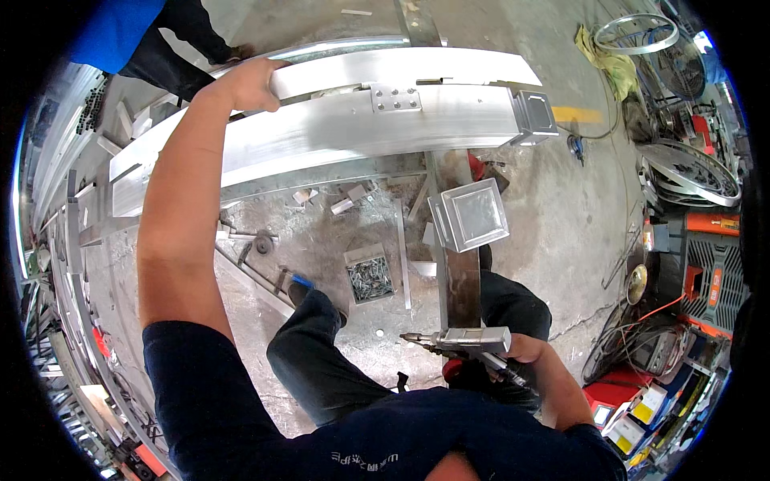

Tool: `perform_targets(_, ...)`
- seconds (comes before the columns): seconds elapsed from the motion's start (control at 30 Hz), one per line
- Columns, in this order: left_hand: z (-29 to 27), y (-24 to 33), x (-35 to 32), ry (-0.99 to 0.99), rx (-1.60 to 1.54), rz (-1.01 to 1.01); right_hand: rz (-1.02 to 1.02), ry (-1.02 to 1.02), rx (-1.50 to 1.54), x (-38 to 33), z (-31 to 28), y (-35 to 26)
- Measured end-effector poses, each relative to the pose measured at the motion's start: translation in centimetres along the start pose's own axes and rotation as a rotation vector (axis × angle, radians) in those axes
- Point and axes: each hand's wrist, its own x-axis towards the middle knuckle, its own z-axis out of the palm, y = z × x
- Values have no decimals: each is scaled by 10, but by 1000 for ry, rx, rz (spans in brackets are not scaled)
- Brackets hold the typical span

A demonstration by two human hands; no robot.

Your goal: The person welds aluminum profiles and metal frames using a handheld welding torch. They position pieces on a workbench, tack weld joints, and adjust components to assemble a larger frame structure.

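My left hand (255,83) is closed round the upper of two long silver metal beams, with its thumb on the near side and its fingers mostly hidden. This upper beam (337,72) lies alongside a wider lower beam (321,128). A small plate with several bolt heads (396,99) sits on the lower beam, and a square cap (536,118) is at its right end. Low at the right, my right hand (525,349) holds a silver pistol-shaped power tool (477,339). Its pointed dark nose faces left, away from the beams. My fingers are partly hidden behind it.
A square metal cap (475,214) rests on a steel support (464,289) before me. An open box of metal fasteners (370,277) stands on the floor among offcuts. Someone in blue (120,36) is at the far left. Wheel rims (690,172) and cables are at right.
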Motion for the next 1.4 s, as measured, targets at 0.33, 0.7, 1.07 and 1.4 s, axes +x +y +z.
perform_targets(0.33,-1,-19,-5,13,5,-67,-37,21,93,-7,0,-15)
perform_targets(0.7,-22,-21,2,-157,21,-223,-40,67,-94,-14,5,-39)
perform_targets(1.07,-2,-50,-9,124,-69,-152,-29,-6,-417,1,4,-27)
perform_targets(1.4,13,-63,-10,265,-65,-323,133,118,-332,5,7,-43)
